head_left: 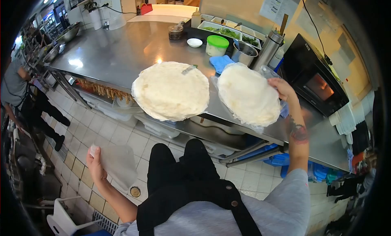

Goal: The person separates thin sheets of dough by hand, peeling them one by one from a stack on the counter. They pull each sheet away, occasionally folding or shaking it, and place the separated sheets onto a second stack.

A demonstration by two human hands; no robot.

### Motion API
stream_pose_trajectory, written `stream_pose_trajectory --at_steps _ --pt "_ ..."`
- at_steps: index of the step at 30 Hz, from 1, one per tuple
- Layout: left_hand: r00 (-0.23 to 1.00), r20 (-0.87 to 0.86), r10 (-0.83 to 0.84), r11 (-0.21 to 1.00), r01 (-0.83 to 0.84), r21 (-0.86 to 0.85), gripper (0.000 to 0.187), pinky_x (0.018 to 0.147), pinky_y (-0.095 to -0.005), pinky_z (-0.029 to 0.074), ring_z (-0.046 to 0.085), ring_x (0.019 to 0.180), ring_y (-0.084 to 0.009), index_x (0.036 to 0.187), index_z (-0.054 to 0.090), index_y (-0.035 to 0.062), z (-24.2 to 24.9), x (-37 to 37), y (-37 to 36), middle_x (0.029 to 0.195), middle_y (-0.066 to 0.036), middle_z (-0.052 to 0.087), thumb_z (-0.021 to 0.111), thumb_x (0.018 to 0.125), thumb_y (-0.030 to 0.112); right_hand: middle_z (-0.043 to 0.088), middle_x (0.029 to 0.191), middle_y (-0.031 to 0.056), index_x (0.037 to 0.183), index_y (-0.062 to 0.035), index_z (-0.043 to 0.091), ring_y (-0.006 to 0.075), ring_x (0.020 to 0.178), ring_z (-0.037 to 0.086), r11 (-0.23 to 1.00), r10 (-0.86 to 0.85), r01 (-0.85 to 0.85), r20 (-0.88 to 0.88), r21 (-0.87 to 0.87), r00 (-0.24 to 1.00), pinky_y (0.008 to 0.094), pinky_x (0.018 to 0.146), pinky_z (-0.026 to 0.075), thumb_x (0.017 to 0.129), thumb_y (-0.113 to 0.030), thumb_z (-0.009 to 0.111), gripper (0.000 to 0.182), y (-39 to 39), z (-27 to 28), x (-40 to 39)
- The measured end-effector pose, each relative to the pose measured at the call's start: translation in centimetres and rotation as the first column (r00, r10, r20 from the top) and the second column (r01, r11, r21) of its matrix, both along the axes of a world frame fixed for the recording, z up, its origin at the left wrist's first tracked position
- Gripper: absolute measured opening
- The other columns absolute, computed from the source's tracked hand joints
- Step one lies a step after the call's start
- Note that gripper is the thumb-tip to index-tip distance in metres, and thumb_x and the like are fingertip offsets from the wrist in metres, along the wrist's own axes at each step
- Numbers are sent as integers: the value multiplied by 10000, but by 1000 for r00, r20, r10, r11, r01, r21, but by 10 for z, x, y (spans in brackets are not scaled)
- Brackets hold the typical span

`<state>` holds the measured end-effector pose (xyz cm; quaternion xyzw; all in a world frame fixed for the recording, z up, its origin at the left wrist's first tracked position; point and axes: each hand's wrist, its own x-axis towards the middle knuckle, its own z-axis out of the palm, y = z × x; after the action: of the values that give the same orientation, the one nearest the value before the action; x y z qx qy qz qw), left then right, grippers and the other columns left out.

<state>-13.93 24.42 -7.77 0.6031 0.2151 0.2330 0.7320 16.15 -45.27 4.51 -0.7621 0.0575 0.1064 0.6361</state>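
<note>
Down at the left, away from the table, my left hand (97,164) is closed on the edge of a translucent plastic sheet (121,166), which hangs to the right of it. My right hand (282,88) has its fingers closed at the right edge of a pale, round, thin dough sheet (249,95). That sheet seems to top a stack with clear plastic (260,127) showing around its rim. Left of it lies a wider stack of round dough sheets (169,95), reaching over the table's front edge. A small metal blade-like piece (189,69) rests on this wider stack.
Behind the stacks on the steel table (118,44) are a blue cloth (222,63), a green-lidded tub (217,44), a metal pot (244,53) and herb trays (228,31). A black microwave (315,75) stands right. Another person (24,89) is at far left, near a white chair (65,219).
</note>
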Motion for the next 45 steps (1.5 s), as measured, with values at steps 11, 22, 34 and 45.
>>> stream_pose_trajectory --at_steps 11,22,34,45 --pt "999 1 53 998 -53 20 365 722 -291 496 590 823 -144 1182 520 -15 7 2 -8 981 -65 615 645 910 195 589 836 21 1259 -69 501 81 648 523 950 -77 130 191 -285 979 224 556 404 828 -117 703 478 12 4 -102" --pt "1000 1 -27 998 27 49 331 681 -274 478 569 771 -118 1134 529 1 17 15 -23 918 -34 602 653 906 205 527 780 -5 1180 -103 551 70 616 527 918 -191 294 352 -267 916 229 464 455 863 -36 536 325 67 43 -92" --pt "998 -31 -62 994 65 93 265 682 -244 445 537 762 -89 1067 539 18 30 4 -26 878 -6 584 649 900 193 567 713 59 1213 -33 545 125 516 606 777 9 43 80 -628 997 246 458 511 720 6 713 523 17 34 -108" --pt "982 -6 -190 955 186 229 152 628 -208 378 462 696 -40 910 552 68 58 11 -55 777 51 536 646 895 187 660 1081 171 1099 -81 654 323 1011 620 121 288 220 246 -968 926 396 888 491 667 -198 732 454 50 48 -64"
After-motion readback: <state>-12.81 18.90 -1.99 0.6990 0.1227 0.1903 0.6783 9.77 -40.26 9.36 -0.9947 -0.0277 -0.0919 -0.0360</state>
